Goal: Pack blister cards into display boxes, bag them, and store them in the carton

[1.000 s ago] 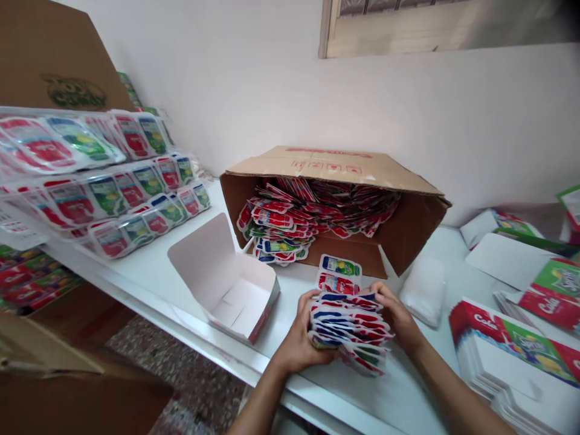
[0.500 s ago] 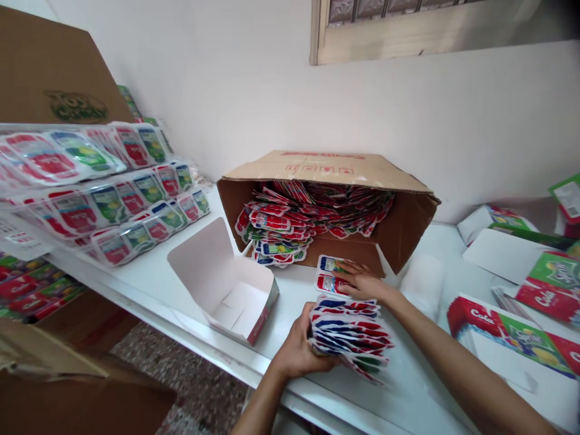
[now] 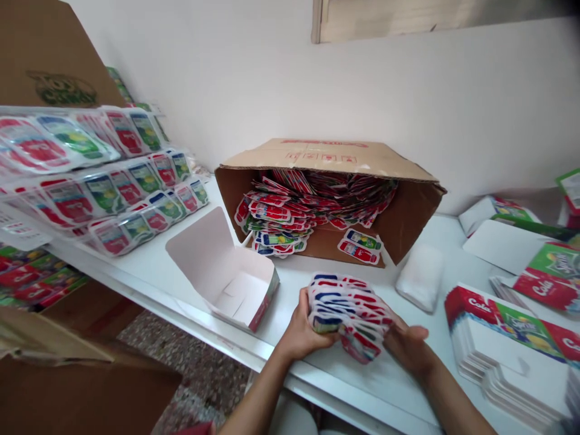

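Note:
A thick stack of bottle-shaped candy packets [image 3: 342, 305], red, blue and green with white edges, is held over the front of the table. My left hand [image 3: 301, 338] is closed round its left side. At the right end my right hand [image 3: 408, 347] presses its fingers against the packets, thumb sticking out; its fingertips are partly hidden. Beyond the hands, a pair of joined packets [image 3: 361, 246] lies on the lower flap of a brown carton [image 3: 326, 156], which lies on its side, filled with more packets. Left of my hands stands an open white box [image 3: 222, 281] with nothing in it.
Clear-wrapped rows of packets [image 3: 109, 190] line the left side beneath a raised brown flap [image 3: 54, 54]. Flat printed boxes [image 3: 507, 344] are stacked on the right, near a white pad [image 3: 421, 277]. Another brown carton [image 3: 81, 380] stands below the table edge.
My right hand has left the joined packets and come back to the right end of the stack. Those packets now lie farther back, on the carton flap. My left hand keeps its hold.

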Demonstrator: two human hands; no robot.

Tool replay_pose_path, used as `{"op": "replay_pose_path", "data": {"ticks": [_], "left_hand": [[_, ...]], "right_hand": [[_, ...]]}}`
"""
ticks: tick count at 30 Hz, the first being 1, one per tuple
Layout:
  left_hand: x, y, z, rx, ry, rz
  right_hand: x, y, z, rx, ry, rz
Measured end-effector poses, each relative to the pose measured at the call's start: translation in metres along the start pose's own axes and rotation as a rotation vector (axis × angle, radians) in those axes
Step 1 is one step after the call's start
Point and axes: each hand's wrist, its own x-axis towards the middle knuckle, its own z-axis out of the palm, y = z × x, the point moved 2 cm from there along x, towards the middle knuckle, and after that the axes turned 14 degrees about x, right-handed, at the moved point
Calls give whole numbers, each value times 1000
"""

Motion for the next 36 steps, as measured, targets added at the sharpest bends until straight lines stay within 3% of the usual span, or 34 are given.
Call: {"op": "replay_pose_path", "data": {"ticks": [4, 8, 11, 15, 19, 24, 29, 33, 36], "left_hand": [[-1, 11, 2, -83, 80, 88], [-8, 36, -4, 114, 89, 177], [-9, 41, -10, 240, 142, 225], [-6, 21, -8, 211, 84, 78], [-8, 8, -4, 203, 52, -10], [-9, 11, -1, 229, 68, -37], [-8, 14, 2, 250, 79, -41], [-15, 20, 7, 249, 152, -97], [-21, 34, 7, 175, 242, -113]], "right_hand": [[0, -7, 20, -305, 54, -96], [5, -30, 37, -525, 24, -217], [9, -39, 39, -516, 9, -238], [17, -32, 28, -578, -37, -143], [8, -18, 17, -414, -65, -35], [-10, -5, 28, -411, 62, -36], [3, -3, 34, -483, 282, -161], [16, -8, 27, -331, 145, -17], [25, -28, 30, -286, 79, 29]]}}
